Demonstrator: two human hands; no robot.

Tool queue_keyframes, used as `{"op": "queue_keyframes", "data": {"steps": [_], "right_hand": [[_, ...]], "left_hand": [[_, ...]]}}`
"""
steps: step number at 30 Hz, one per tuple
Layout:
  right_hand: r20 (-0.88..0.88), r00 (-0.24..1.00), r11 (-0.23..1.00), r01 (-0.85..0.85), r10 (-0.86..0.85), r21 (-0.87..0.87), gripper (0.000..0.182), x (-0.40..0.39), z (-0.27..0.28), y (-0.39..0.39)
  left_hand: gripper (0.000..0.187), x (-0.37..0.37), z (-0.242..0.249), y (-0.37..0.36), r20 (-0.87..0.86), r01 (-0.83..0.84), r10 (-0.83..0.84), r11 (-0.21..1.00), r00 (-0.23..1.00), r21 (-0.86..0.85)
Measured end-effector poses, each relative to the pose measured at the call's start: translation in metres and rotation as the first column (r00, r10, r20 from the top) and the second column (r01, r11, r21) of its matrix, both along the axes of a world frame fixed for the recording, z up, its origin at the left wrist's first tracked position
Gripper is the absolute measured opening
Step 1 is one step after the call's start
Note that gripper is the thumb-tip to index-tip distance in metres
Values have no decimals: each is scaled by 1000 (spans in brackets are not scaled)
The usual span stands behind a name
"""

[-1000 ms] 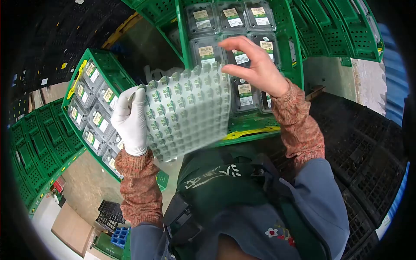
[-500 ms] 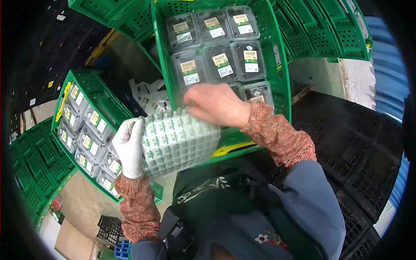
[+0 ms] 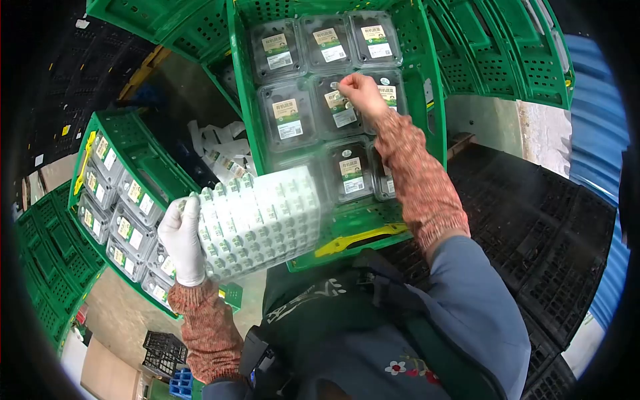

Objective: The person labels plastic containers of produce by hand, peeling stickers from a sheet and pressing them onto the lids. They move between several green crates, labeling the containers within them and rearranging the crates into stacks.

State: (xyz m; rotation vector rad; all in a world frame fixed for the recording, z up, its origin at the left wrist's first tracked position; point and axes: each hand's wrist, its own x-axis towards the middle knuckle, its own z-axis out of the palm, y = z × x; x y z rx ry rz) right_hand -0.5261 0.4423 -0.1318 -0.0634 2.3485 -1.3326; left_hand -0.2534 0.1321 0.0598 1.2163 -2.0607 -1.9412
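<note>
My left hand, in a white glove, pinches the left edge of a sheet of small round green-and-white stickers. The sheet spans the near left part of a green crate that holds rows of clear lidded plastic boxes with labels. My bare right hand is closed in a pinch at the upper part of the middle box, with a small round sticker at its fingertips. Similar round stickers show on the box nearer me and on the one to the right, partly behind my hand.
Another green crate of labelled boxes stands tilted at the left. Crumpled sticker backing paper lies between the crates. Black crates are stacked at the right, more green crates behind. A yellow handle is on the near crate wall.
My right hand has moved from the sticker sheet up and away to the middle box. The sheet, in my left hand, has shifted slightly left.
</note>
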Motion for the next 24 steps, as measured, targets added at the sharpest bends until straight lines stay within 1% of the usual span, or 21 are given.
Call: {"op": "queue_keyframes", "data": {"steps": [1,2,4,5,8,9,10,12,15,16,18,19,20,21,22,23,24], "right_hand": [[48,999,997,-5,2,81,27,-7,-10,-5],[47,999,978,-32,23,207,27,-11,-19,-8],[54,996,890,-84,67,448,27,-12,-33,-15],[40,998,849,-66,53,524,31,-9,-21,-23],[-78,997,854,18,26,520,36,4,8,-46],[-65,997,922,-17,45,386,40,4,-5,-50],[-58,998,971,-20,34,240,39,7,-7,-61],[39,999,998,-12,14,-67,37,14,-12,-89],[-2,996,990,-87,88,108,34,20,-31,-120],[-38,990,965,-122,134,232,33,22,-28,-123],[-102,966,867,-164,238,471,30,24,-10,-127],[-101,960,843,-177,262,508,31,18,-4,-125],[-114,980,933,-114,161,341,32,7,-7,-122],[-111,992,986,-42,60,161,33,-10,-15,-121],[-86,996,999,34,-36,-25,34,-28,-23,-121],[-29,993,978,106,-113,-178,38,-49,-22,-131],[-176,981,992,57,-77,-115,36,-66,-20,-138]], "left_hand": [[12,1,0,-1,8,-7,7,1000,1000,4],[12,2,0,-1,19,-14,14,1000,1000,7],[12,3,-2,-2,27,-25,25,1000,999,16],[12,5,-5,-3,23,-30,30,999,999,19],[12,8,-7,-9,34,-30,30,1000,999,0],[12,8,-7,-10,40,-28,28,1000,999,-9],[12,9,-8,-12,42,-26,27,1000,999,-15],[12,11,-7,-16,52,-17,18,1000,998,-26],[13,6,1,-12,58,-71,74,996,996,-59],[13,8,0,-15,73,-66,71,996,995,-58],[13,14,-1,-21,92,-61,66,997,994,-57],[12,14,-1,-21,90,-73,78,996,993,-56],[11,15,-1,-22,94,-73,80,995,992,-71],[11,17,-2,-23,94,-73,81,994,992,-86],[10,16,-4,-24,97,-74,84,992,992,-102],[9,12,-1,-22,108,-82,92,992,990,-95],[9,11,1,-21,105,-83,93,992,990,-97]]}}
